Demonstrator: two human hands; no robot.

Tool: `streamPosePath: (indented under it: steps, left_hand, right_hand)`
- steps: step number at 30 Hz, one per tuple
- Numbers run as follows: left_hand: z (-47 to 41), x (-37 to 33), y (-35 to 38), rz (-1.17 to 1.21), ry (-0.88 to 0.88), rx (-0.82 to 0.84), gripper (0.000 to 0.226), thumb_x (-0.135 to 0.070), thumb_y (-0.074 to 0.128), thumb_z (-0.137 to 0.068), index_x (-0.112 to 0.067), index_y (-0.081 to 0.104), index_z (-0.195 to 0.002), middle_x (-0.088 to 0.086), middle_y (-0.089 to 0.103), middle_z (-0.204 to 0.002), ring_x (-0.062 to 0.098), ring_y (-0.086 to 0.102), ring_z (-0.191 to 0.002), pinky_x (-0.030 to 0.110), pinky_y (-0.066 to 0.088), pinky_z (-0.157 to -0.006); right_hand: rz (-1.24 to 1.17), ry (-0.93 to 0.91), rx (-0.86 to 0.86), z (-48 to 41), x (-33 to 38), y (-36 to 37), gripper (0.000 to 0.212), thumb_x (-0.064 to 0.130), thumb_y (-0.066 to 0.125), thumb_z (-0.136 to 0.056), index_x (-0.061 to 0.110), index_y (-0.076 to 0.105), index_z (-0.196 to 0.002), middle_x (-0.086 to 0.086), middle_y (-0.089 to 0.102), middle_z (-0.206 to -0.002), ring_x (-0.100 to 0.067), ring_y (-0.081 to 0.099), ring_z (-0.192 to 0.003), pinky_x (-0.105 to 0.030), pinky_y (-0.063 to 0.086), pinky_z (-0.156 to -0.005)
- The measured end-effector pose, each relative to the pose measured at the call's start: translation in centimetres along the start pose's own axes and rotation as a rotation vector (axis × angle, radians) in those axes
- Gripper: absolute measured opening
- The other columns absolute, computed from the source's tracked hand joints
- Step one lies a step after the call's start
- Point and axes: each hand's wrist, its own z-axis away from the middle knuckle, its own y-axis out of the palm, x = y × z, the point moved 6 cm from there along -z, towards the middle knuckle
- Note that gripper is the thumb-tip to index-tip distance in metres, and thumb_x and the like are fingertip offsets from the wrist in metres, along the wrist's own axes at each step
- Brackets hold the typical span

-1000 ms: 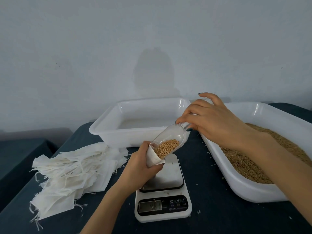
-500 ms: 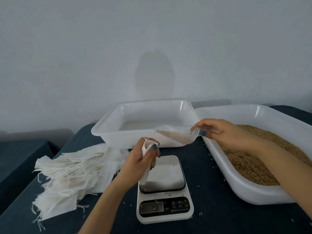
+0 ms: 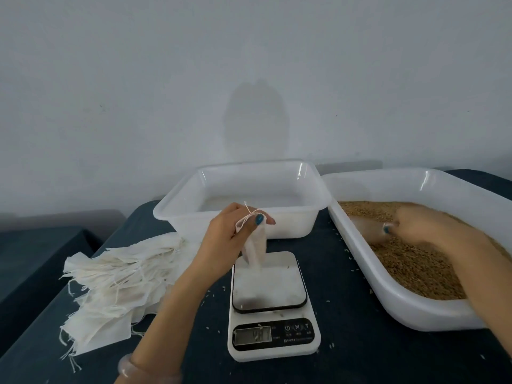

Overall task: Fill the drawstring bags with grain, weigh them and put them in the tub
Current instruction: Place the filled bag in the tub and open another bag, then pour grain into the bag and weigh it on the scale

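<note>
My left hand (image 3: 231,235) pinches the top of a small white drawstring bag (image 3: 256,249), which hangs with its bottom touching the plate of the kitchen scale (image 3: 270,303). The scale's display shows blurred digits. My right hand (image 3: 424,227) is blurred over the brown grain (image 3: 415,261) in the right tub (image 3: 388,297); it grips a clear scoop (image 3: 368,227) that lies low in the grain. The white tub (image 3: 241,214) behind the scale shows nothing inside.
A heap of flat empty drawstring bags (image 3: 116,284) lies left of the scale on the dark cloth. Loose grains dot the cloth around the scale. A pale wall stands close behind the tubs.
The scoop left the bag's mouth and my right hand carried it right, down into the grain tub. My left hand closed the bag's top and lowered it onto the scale.
</note>
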Motion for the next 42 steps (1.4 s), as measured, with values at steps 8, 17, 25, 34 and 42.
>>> streamPosePath:
  steps: [8, 17, 25, 34, 42]
  left_hand:
    - [1.5, 3.4, 2.6, -0.021, -0.099, 0.148, 0.046, 0.004, 0.05, -0.093, -0.037, 0.071, -0.097, -0.021, 0.068, -0.1, 0.002, 0.062, -0.095, 0.017, 0.047, -0.078]
    - [2.8, 6.1, 1.4, 0.23, -0.225, 0.048, 0.017, -0.03, 0.058, -0.097, -0.026, 0.066, -0.112, -0.013, 0.068, -0.114, 0.008, 0.064, -0.104, 0.02, 0.052, -0.084]
    - [3.0, 7.0, 0.0, 0.325, -0.265, -0.234, 0.033, -0.035, 0.043, -0.103, -0.013, 0.067, -0.106, 0.0, 0.069, -0.106, 0.017, 0.065, -0.099, 0.033, 0.051, -0.09]
    - [3.3, 8.2, 0.4, 0.261, -0.321, -0.303, 0.034, -0.034, 0.039, -0.106, -0.017, 0.067, -0.097, 0.0, 0.071, -0.094, 0.017, 0.063, -0.089, 0.035, 0.05, -0.085]
    - [3.3, 7.9, 0.7, 0.292, -0.292, -0.28, 0.042, -0.05, 0.041, -0.095, -0.017, 0.068, -0.094, -0.002, 0.071, -0.091, 0.009, 0.067, -0.083, 0.018, 0.05, -0.073]
  right_hand:
    - [0.22, 0.007, 0.104, 1.8, 1.5, 0.3, 0.036, 0.045, 0.053, -0.095, 0.02, 0.048, -0.071, 0.001, 0.058, -0.085, -0.018, 0.059, -0.084, -0.032, 0.053, -0.085]
    - [-0.296, -0.61, -0.405, 10.0, 13.8, -2.8, 0.009, 0.036, 0.05, -0.098, 0.034, 0.058, -0.103, 0.021, 0.058, -0.094, 0.004, 0.054, -0.081, -0.015, 0.043, -0.063]
    - [-0.984, -0.299, -0.142, 4.0, 15.0, 7.1, 0.01, 0.034, 0.05, -0.1, 0.025, 0.053, -0.098, 0.008, 0.063, -0.084, -0.005, 0.06, -0.074, -0.023, 0.045, -0.061]
    - [-0.963, -0.197, -0.226, 2.0, 12.8, 10.6, 0.016, 0.039, 0.052, -0.098, 0.025, 0.053, -0.092, 0.008, 0.059, -0.075, -0.004, 0.055, -0.063, -0.019, 0.033, -0.053]
    - [-0.943, -0.212, -0.246, 2.2, 12.8, 10.7, 0.014, 0.038, 0.054, -0.098, 0.026, 0.052, -0.09, 0.009, 0.058, -0.073, -0.004, 0.053, -0.06, -0.018, 0.032, -0.052]
